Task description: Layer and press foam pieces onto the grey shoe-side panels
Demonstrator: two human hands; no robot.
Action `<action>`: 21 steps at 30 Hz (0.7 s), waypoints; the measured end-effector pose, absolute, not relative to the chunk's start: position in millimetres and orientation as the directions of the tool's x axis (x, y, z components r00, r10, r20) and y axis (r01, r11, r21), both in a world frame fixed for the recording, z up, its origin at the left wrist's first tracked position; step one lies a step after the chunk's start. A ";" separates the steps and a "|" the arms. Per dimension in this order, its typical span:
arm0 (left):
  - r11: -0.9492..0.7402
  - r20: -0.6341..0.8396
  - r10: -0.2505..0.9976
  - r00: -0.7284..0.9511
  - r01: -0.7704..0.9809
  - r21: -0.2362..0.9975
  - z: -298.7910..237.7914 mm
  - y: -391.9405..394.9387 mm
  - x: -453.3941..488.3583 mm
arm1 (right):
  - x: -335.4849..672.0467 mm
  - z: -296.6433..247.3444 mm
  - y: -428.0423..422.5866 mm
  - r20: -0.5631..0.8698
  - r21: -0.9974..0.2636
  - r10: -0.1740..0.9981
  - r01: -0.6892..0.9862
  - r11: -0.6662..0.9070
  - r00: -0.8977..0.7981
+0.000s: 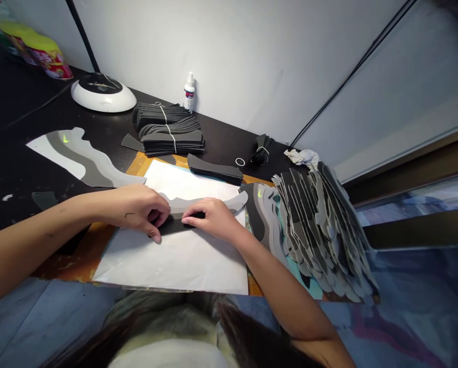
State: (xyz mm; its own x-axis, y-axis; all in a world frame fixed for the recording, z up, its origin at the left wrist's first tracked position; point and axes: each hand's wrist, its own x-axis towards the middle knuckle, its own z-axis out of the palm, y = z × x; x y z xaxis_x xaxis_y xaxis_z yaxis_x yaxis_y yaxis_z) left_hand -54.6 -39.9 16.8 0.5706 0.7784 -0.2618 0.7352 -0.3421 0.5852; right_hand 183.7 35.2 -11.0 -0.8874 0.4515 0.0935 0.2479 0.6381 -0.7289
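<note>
A curved shoe upper piece [178,208] in light grey, mid grey and black lies across a white sheet [167,266] in front of me. My left hand [142,208] grips its left part, fingers curled and the thumb at the lower black edge. At its middle, my right hand [211,217] pinches the black part [171,226] with thumb and forefinger close together. The fingers partly hide the black part. Just beyond the hands, a small stack of dark curved strips [215,169] rests by the sheet's far edge.
Rubber-banded bundles of dark strips [171,135] stand behind. On the right is a big pile of grey upper pieces [309,220]. Another upper piece [79,158] lies left, near a lamp base [103,94]. A white spray bottle [189,93] stands against the wall.
</note>
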 end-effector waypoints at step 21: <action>-0.384 -0.267 0.720 0.641 0.687 0.617 22.0 -42.9 -37.6 | 185.1 -16.7 33.4 0.138 -0.680 0.424 0.226 0.698 -0.895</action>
State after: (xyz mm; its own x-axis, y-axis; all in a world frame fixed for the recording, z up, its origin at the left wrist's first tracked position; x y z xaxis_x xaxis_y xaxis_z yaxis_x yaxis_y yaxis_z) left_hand -37.6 -42.9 22.0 0.6412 0.7196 -0.2665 0.6872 -0.3838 0.6168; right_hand 185.1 33.4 -16.7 -0.8952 0.4239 0.1379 0.2257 0.6979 -0.6797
